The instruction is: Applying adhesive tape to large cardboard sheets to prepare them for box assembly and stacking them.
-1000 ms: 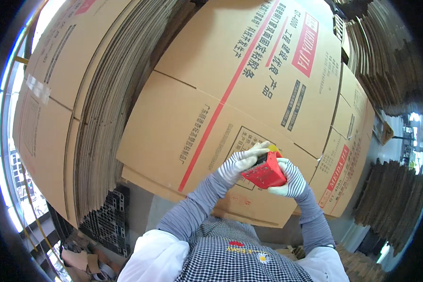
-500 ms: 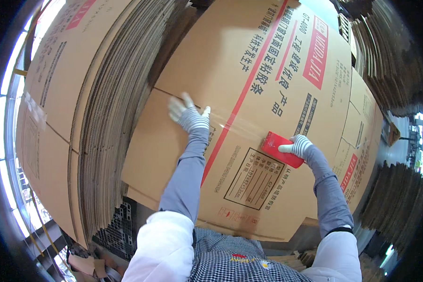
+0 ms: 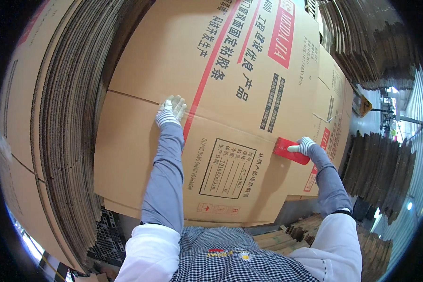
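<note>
A large flat brown carton (image 3: 141,61) with red and black print lies in front of me. My left hand (image 3: 173,109), in a white glove with a striped cuff, rests palm down on it, close to a slit and a red printed stripe. The fingers are stretched out and it holds nothing. My right hand (image 3: 303,146), gloved alike, is closed on a red tape dispenser (image 3: 289,152) near the carton's right part. A shiny strip of clear tape (image 3: 230,125) runs along the crease between my two hands. The dispenser's underside is hidden.
A tall stack of flattened cartons (image 3: 70,108) stands close on my left. More cardboard stacks are at the far right (image 3: 362,42) and lower right (image 3: 378,169). A black plastic pallet (image 3: 109,235) shows under the left stack. Cardboard pieces (image 3: 277,242) lie near my right side.
My view has shifted right. My left hand, blurred and raised before, now lies on the carton. My right hand has drawn the red tape dispenser rightward along the crease.
</note>
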`<state>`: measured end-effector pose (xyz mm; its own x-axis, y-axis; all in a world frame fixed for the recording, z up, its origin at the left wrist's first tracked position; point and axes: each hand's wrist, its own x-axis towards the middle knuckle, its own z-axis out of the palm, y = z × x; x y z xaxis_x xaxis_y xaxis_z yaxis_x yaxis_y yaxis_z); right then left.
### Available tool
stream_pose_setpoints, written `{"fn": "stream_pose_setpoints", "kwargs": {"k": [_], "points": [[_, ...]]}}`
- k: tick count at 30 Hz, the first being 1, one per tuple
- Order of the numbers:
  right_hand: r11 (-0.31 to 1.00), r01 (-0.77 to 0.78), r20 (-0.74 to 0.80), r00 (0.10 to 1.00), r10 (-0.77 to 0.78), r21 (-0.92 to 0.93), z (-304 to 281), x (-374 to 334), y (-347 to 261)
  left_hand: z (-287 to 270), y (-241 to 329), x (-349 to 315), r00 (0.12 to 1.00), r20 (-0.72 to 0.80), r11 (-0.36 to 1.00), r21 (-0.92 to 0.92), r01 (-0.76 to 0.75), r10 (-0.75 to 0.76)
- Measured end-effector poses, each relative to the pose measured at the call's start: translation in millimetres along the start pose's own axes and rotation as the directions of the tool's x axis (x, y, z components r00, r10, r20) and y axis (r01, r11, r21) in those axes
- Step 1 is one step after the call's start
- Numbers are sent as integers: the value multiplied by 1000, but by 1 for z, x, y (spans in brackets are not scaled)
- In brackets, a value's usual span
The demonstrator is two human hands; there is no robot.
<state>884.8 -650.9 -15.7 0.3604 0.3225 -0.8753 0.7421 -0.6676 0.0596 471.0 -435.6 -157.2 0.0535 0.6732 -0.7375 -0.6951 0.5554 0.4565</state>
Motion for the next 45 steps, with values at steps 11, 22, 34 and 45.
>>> {"fn": "stream_pose_setpoints", "kwargs": {"k": [11, 22, 34, 45], "points": [[59, -225, -232, 959, -164, -972, 61, 9, -88, -35, 16, -1, 972, 113, 960, -215, -177, 205], [494, 478, -274, 861, -429, 726, 155, -154, -21, -60, -173, -237, 597, 559, 818, 377, 434, -575], [532, 608, -350, 786, -510, 589, 143, -181, -28, -20, -131, -287, 514, 641, 730, 107, 675, -570], [670, 634, -251, 771, -585, 388, 107, -123, -137, -26, -85, -156, 938, 216, 929, 312, 198, -272]]}}
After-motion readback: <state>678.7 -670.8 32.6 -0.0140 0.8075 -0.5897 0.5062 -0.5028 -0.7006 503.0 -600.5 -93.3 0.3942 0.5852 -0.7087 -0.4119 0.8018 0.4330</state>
